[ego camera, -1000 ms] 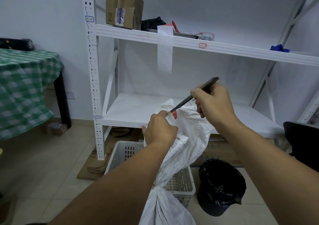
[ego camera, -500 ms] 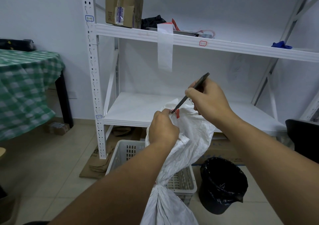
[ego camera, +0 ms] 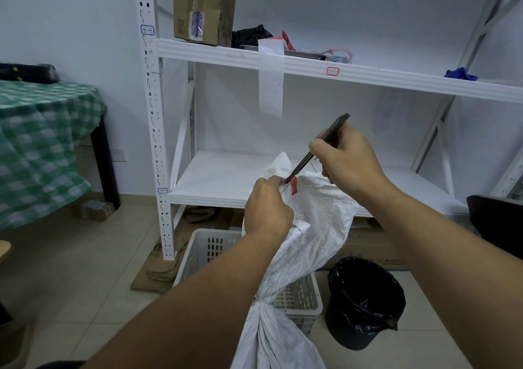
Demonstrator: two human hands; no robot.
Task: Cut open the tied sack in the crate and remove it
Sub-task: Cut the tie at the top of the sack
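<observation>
We grip the sack's (ego camera: 317, 227) top in our left hand (ego camera: 267, 207), raised over the crate's (ego camera: 203, 252) near edge; our right hand (ego camera: 348, 162) holds a cutter (ego camera: 317, 149), tip at the red tie (ego camera: 293, 185); the blade should stay angled away from the knuckles and the fabric taut; the crate's inside is mostly hidden; the bin's (ego camera: 365, 303) contents we cannot tell.
</observation>
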